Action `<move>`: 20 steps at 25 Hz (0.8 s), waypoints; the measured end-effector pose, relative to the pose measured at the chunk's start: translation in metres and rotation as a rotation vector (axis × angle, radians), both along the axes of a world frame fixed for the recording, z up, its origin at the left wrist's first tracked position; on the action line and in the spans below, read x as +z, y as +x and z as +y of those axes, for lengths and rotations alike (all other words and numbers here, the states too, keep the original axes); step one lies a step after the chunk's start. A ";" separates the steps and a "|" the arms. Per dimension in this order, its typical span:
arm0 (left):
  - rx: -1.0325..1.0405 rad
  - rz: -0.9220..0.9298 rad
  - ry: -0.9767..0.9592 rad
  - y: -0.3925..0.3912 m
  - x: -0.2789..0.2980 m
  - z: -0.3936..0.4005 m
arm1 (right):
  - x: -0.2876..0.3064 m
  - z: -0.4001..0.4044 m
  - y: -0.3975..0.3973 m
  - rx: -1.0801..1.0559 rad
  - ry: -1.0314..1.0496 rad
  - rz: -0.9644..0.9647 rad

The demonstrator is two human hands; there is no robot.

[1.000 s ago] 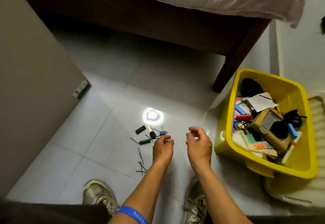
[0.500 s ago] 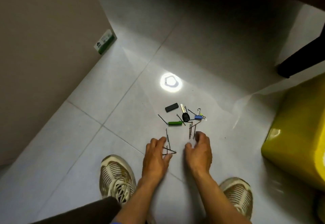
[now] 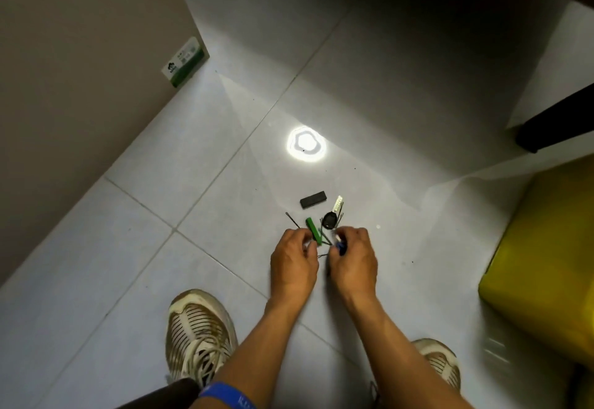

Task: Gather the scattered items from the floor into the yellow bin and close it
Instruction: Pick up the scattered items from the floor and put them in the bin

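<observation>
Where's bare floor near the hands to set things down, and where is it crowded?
Bare tile lies between the right hand and the yellow bin, and left of the left hand toward the wall. Crowded just ahead of both hands: green stick, key, black block, hairpins.

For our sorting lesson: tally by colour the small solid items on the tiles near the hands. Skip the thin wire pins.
Black: 2, the black block and the black-headed key
Green: 1, the green stick
Blue: 1, a blue item pinched by the right hand
Total: 4
</observation>
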State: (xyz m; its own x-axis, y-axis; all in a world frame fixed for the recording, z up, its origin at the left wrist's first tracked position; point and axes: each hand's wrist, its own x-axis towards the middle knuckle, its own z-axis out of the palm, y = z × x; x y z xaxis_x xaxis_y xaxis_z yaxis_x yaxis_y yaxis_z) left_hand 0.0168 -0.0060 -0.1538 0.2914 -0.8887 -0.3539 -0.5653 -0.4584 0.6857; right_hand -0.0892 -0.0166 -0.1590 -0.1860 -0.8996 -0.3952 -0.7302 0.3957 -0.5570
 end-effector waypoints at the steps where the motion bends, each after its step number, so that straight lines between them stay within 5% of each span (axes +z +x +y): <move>1: 0.034 0.010 0.007 0.002 0.005 0.004 | 0.001 0.010 0.008 0.003 0.005 -0.036; 6: 0.358 -0.053 0.236 0.014 0.023 0.051 | 0.008 0.041 0.020 -0.127 0.018 0.013; 12: 0.453 0.506 0.367 -0.009 0.031 0.039 | 0.016 0.054 0.022 0.038 0.153 0.014; 16: 0.376 0.145 0.258 0.017 0.027 0.036 | 0.014 0.058 0.028 0.084 0.142 0.136; 20: 0.109 0.055 0.273 0.026 0.015 0.022 | 0.007 0.051 0.028 0.220 0.116 0.278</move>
State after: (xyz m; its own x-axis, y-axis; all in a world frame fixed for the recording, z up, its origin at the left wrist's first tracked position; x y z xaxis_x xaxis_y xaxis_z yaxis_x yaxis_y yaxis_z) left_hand 0.0429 0.0158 -0.1385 0.3537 -0.7229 -0.5935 -0.4680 -0.6862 0.5569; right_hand -0.0608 0.0340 -0.1521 -0.1080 -0.8821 -0.4585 -0.9219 0.2615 -0.2858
